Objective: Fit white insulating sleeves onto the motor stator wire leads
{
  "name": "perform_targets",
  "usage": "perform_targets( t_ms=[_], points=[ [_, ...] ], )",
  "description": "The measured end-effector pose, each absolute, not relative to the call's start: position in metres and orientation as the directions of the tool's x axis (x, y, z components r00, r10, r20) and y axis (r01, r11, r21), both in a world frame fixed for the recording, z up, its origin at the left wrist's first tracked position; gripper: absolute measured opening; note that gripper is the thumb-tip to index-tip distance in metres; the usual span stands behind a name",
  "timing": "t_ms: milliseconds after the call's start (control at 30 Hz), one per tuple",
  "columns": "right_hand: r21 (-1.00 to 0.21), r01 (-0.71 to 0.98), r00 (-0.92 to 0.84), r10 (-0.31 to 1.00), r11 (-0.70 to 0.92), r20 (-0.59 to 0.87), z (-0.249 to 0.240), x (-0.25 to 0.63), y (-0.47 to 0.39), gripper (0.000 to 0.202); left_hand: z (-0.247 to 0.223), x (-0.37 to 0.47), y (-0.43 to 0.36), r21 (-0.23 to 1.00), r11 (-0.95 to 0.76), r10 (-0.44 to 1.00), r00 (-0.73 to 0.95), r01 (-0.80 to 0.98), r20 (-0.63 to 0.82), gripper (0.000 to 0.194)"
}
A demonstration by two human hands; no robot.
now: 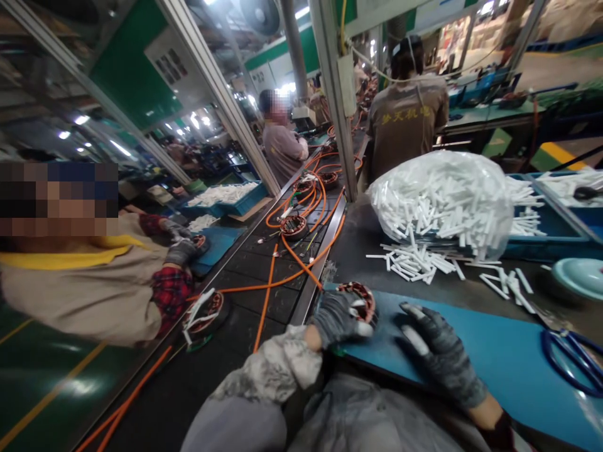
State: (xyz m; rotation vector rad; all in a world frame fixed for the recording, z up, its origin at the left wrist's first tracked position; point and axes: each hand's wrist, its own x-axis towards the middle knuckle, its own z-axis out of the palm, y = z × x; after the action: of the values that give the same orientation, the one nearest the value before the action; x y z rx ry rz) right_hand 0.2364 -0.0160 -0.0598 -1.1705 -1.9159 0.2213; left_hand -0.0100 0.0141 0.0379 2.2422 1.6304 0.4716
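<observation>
In a grey glove with white fingertips, my left hand (334, 320) is closed around a motor stator (362, 297), a ring with copper windings, at the left end of a blue mat (509, 364). Part of the ring is hidden behind the fingers. My right hand (440, 345), gloved the same way, hovers over the mat to the right of the stator. Its fingers are stretched out and slightly apart, with nothing in them. Dark blue-handled scissors (568, 361) lie at the mat's right end.
White tubes (419, 262) lie loose below a clear bag (443, 201) full of them. A pale bowl (581, 277) stands at the right. Along the conveyor (245, 314) run orange cables (271, 295) and more stators (293, 227). Across it a gloved co-worker (80, 282) works.
</observation>
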Motion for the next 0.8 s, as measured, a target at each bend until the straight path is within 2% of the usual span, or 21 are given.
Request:
perform_targets(
  t_ms=[33, 100, 167, 233, 300, 333, 500, 600, 700, 800],
  points=[
    [-0.527, 0.602, -0.247, 0.768, 0.6, 0.591, -0.054, 0.231, -0.012, 0.037, 0.034, 0.003, 0.015, 0.387, -0.323, 0.936, 0.351, 0.864, -0.001, 0.042],
    [-0.504, 0.523, -0.351, 0.713, 0.687, 0.607, -0.046, 0.227, -0.006, 0.038, 0.034, 0.019, 0.019, 0.348, -0.413, 0.876, 0.472, 0.842, -0.103, 0.065],
    [-0.493, 0.48, -0.424, 0.683, 0.726, 0.595, -0.041, 0.229, -0.002, 0.038, 0.039, 0.021, 0.025, 0.433, -0.488, 0.797, 0.589, 0.758, -0.133, 0.078],
    [-0.485, 0.464, -0.464, 0.67, 0.741, 0.579, -0.04, 0.234, 0.003, 0.039, 0.044, 0.016, 0.032, 0.554, -0.504, 0.738, 0.663, 0.663, -0.122, 0.061],
    [-0.498, 0.437, -0.484, 0.662, 0.749, 0.572, -0.039, 0.237, 0.01, 0.039, 0.046, 0.011, 0.036, 0.564, -0.494, 0.748, 0.654, 0.662, -0.112, 0.037],
    [-0.519, 0.421, -0.49, 0.668, 0.744, 0.56, -0.039, 0.237, 0.014, 0.038, 0.046, 0.01, 0.038, 0.531, -0.488, 0.768, 0.63, 0.692, -0.114, 0.034],
    [-0.723, 0.353, -0.522, 0.767, 0.593, 0.374, -0.036, 0.23, 0.035, 0.041, 0.039, 0.008, 0.038, 0.328, -0.435, 0.865, 0.49, 0.839, -0.106, 0.038],
    [-0.81, 0.243, -0.577, 0.751, 0.534, 0.322, -0.033, 0.23, 0.043, 0.046, 0.035, 0.003, 0.035, 0.235, -0.454, 0.874, 0.481, 0.859, -0.07, 0.041],
    [-0.797, 0.236, -0.603, 0.727, 0.556, 0.328, -0.031, 0.229, 0.045, 0.049, 0.031, -0.003, 0.036, 0.171, -0.523, 0.84, 0.539, 0.835, -0.063, 0.042],
    [-0.705, 0.366, -0.541, 0.756, 0.607, 0.369, -0.031, 0.218, 0.046, 0.05, 0.028, -0.009, 0.04, 0.222, -0.583, 0.796, 0.604, 0.782, -0.038, 0.042]
  ],
)
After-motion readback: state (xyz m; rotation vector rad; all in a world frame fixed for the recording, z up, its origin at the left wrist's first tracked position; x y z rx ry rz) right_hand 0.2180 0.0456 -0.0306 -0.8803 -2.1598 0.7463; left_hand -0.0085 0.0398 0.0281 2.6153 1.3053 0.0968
